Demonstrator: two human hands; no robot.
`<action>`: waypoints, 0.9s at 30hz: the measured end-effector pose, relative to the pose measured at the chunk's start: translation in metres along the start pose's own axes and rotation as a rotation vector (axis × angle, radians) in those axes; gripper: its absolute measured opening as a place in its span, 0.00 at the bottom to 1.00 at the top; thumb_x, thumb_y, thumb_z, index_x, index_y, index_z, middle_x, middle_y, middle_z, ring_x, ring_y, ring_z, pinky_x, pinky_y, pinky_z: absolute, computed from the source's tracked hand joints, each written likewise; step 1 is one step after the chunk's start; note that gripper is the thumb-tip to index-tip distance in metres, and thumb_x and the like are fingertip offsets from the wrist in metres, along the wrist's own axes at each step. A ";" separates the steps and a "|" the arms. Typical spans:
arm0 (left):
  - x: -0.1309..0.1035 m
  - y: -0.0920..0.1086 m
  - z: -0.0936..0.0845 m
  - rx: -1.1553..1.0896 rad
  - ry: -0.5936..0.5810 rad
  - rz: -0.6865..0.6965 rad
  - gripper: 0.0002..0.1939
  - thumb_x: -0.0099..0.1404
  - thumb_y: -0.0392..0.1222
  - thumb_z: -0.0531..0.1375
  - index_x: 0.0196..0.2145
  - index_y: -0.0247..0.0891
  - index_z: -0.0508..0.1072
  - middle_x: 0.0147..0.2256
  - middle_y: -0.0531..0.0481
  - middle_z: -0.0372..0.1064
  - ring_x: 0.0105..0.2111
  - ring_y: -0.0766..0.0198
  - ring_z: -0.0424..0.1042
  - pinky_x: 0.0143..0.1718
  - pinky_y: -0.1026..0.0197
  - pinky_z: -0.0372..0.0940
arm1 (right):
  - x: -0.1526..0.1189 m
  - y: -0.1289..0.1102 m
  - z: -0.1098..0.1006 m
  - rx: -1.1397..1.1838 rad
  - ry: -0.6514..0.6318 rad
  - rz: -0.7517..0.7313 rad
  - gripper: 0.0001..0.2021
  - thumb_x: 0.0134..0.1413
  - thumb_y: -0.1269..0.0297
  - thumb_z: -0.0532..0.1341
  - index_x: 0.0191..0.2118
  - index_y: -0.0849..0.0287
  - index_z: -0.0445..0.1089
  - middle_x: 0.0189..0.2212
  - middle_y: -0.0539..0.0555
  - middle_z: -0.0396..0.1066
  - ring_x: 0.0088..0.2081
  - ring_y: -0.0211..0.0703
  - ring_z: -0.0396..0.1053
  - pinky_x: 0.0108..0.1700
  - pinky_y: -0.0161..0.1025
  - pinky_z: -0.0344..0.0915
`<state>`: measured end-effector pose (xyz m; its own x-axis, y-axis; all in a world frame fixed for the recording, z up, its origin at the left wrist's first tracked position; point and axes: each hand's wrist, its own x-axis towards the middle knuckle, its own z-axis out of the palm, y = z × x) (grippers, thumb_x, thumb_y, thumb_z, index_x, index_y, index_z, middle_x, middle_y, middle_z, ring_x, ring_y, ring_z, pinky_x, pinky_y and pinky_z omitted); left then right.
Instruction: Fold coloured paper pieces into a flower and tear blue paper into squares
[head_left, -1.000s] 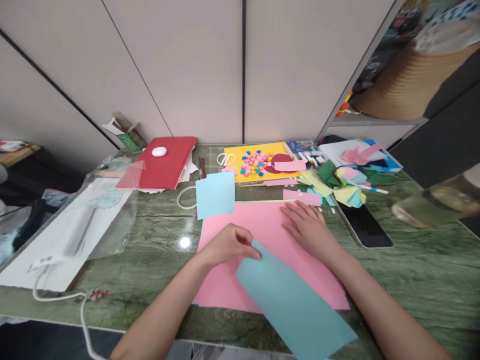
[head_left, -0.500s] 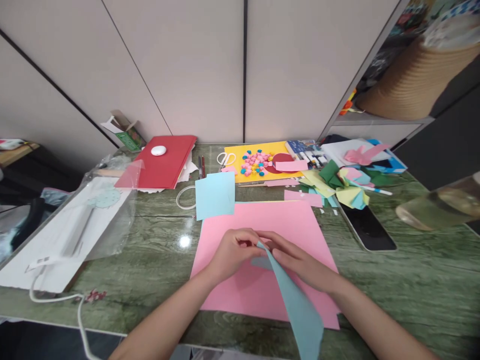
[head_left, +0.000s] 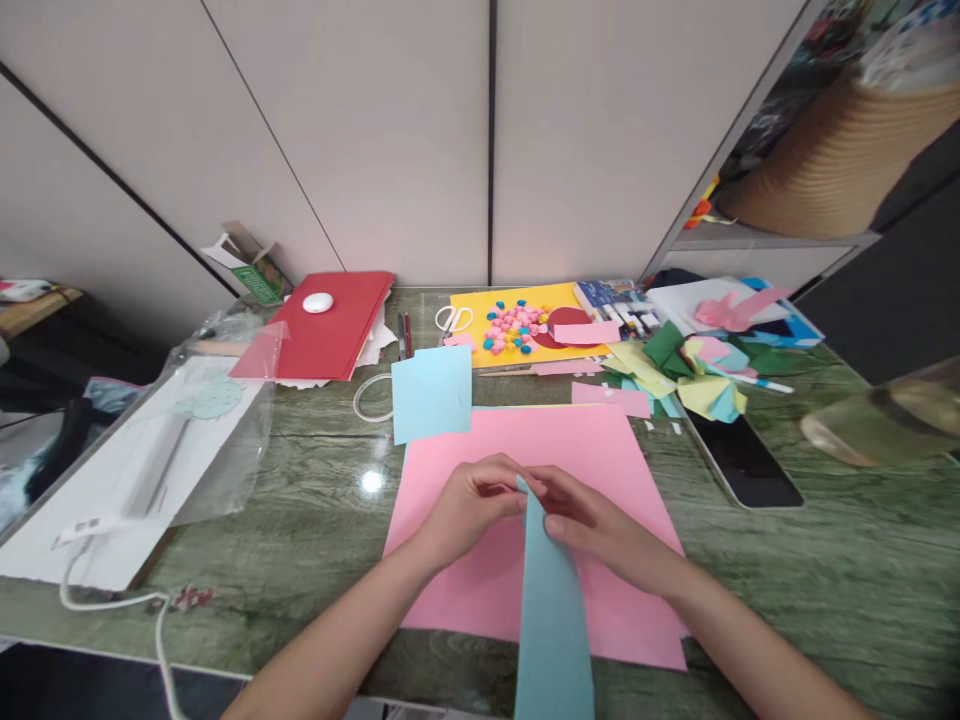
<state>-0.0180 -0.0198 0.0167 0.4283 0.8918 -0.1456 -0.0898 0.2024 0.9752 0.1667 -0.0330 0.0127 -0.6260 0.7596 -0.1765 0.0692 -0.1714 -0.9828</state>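
Observation:
Both hands meet above a large pink paper sheet (head_left: 450, 590) lying on the table. Between them is a strip of light blue paper (head_left: 553, 620), its narrow end pinched at the fingertips and its wide end hanging toward me past the table edge. My left hand (head_left: 476, 505) is closed, thumb and fingers on the strip's tip. My right hand (head_left: 596, 520) grips the same strip from the right, thumb pressed on its face. The curled fingers hide part of the tip. Beyond them, light blue square papers (head_left: 432, 395) overlap the pink sheet's upper left corner.
Small coloured paper balls (head_left: 514, 328) and white-handled scissors (head_left: 454, 320) lie on yellow paper (head_left: 551, 293) at the back. A phone (head_left: 742, 460) lies right, beside folded papers (head_left: 705, 395) and a clear bottle (head_left: 877, 420). Plastic-covered white sheets (head_left: 97, 480) and a red folder (head_left: 330, 335) are left.
The blue strip's hanging end has swung left and now points almost straight toward me. Its lower edge has turned from a slant to nearly upright. Both hands stay nearly in place.

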 end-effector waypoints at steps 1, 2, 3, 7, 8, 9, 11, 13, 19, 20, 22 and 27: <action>0.000 0.000 0.000 0.001 0.004 -0.011 0.03 0.52 0.35 0.62 0.27 0.37 0.76 0.31 0.50 0.68 0.33 0.65 0.67 0.36 0.62 0.61 | 0.000 0.001 0.001 -0.011 0.004 0.004 0.21 0.55 0.55 0.54 0.53 0.54 0.57 0.45 0.55 0.65 0.46 0.44 0.64 0.49 0.45 0.59; 0.000 0.000 0.000 -0.001 0.007 -0.022 0.02 0.52 0.35 0.62 0.26 0.37 0.76 0.29 0.50 0.68 0.31 0.65 0.66 0.35 0.63 0.61 | 0.000 0.001 0.001 -0.021 0.015 0.007 0.20 0.55 0.55 0.54 0.53 0.53 0.57 0.45 0.55 0.65 0.46 0.44 0.64 0.49 0.45 0.59; 0.000 -0.001 -0.001 -0.002 0.010 -0.033 0.02 0.52 0.36 0.62 0.25 0.36 0.75 0.28 0.51 0.67 0.30 0.66 0.65 0.34 0.63 0.60 | 0.000 0.002 0.001 -0.035 0.040 0.010 0.20 0.56 0.56 0.54 0.53 0.53 0.58 0.46 0.55 0.65 0.47 0.43 0.63 0.50 0.45 0.59; 0.003 -0.002 -0.006 0.037 0.036 -0.078 0.07 0.51 0.41 0.63 0.22 0.34 0.71 0.22 0.54 0.62 0.25 0.69 0.61 0.28 0.65 0.57 | 0.001 -0.002 -0.004 -0.111 0.240 0.006 0.16 0.55 0.54 0.54 0.47 0.55 0.63 0.47 0.56 0.66 0.49 0.44 0.63 0.50 0.43 0.60; 0.003 -0.002 -0.007 0.068 0.044 -0.086 0.09 0.51 0.41 0.63 0.22 0.34 0.69 0.22 0.55 0.61 0.24 0.69 0.60 0.27 0.65 0.55 | 0.000 -0.005 -0.008 -0.121 0.270 0.008 0.16 0.55 0.54 0.54 0.46 0.55 0.64 0.45 0.56 0.67 0.48 0.45 0.64 0.48 0.42 0.61; 0.004 -0.002 -0.009 0.104 0.051 -0.090 0.10 0.51 0.42 0.63 0.21 0.34 0.68 0.21 0.55 0.59 0.24 0.70 0.59 0.27 0.65 0.54 | -0.001 -0.008 -0.011 -0.122 0.281 0.011 0.16 0.55 0.53 0.53 0.44 0.56 0.65 0.43 0.56 0.68 0.46 0.45 0.66 0.46 0.42 0.62; 0.006 -0.003 -0.011 0.180 0.055 -0.086 0.12 0.51 0.43 0.63 0.19 0.34 0.66 0.20 0.56 0.57 0.23 0.70 0.56 0.25 0.66 0.52 | -0.003 -0.015 -0.018 -0.137 0.262 0.023 0.15 0.55 0.53 0.52 0.41 0.57 0.67 0.38 0.55 0.70 0.42 0.44 0.68 0.43 0.40 0.64; 0.007 -0.004 -0.013 0.248 0.062 -0.069 0.13 0.51 0.43 0.62 0.18 0.34 0.64 0.19 0.57 0.54 0.22 0.71 0.54 0.24 0.66 0.50 | -0.005 -0.020 -0.024 -0.207 0.239 0.034 0.13 0.54 0.55 0.54 0.36 0.57 0.69 0.34 0.53 0.71 0.38 0.42 0.69 0.40 0.38 0.64; 0.005 -0.005 -0.008 0.366 0.082 -0.064 0.10 0.52 0.41 0.61 0.19 0.35 0.64 0.19 0.57 0.55 0.22 0.71 0.54 0.23 0.67 0.50 | -0.003 -0.012 -0.027 -0.558 0.316 0.073 0.07 0.51 0.65 0.55 0.29 0.56 0.70 0.29 0.49 0.72 0.33 0.40 0.68 0.36 0.36 0.62; 0.005 -0.005 -0.007 0.396 0.087 -0.064 0.09 0.52 0.41 0.61 0.20 0.35 0.66 0.20 0.57 0.56 0.22 0.70 0.54 0.23 0.67 0.51 | -0.003 -0.010 -0.025 -0.587 0.311 0.062 0.07 0.51 0.66 0.55 0.29 0.56 0.69 0.28 0.48 0.72 0.32 0.40 0.68 0.35 0.36 0.61; 0.003 -0.004 -0.003 0.466 0.082 -0.057 0.06 0.52 0.40 0.61 0.23 0.35 0.70 0.21 0.56 0.61 0.23 0.70 0.56 0.24 0.66 0.52 | -0.002 -0.007 -0.021 -0.624 0.281 0.042 0.07 0.50 0.68 0.54 0.28 0.56 0.68 0.27 0.48 0.72 0.31 0.40 0.68 0.35 0.36 0.61; 0.000 -0.010 0.005 0.488 0.026 0.006 0.06 0.54 0.39 0.60 0.31 0.39 0.76 0.31 0.53 0.74 0.30 0.65 0.68 0.32 0.65 0.58 | -0.002 -0.009 -0.011 -0.680 0.190 0.016 0.07 0.48 0.70 0.53 0.26 0.56 0.67 0.25 0.47 0.70 0.29 0.39 0.66 0.33 0.35 0.60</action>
<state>-0.0127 -0.0234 0.0080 0.4062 0.9033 -0.1380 0.3424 -0.0104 0.9395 0.1754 -0.0260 0.0217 -0.4785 0.8674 -0.1366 0.5861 0.1996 -0.7853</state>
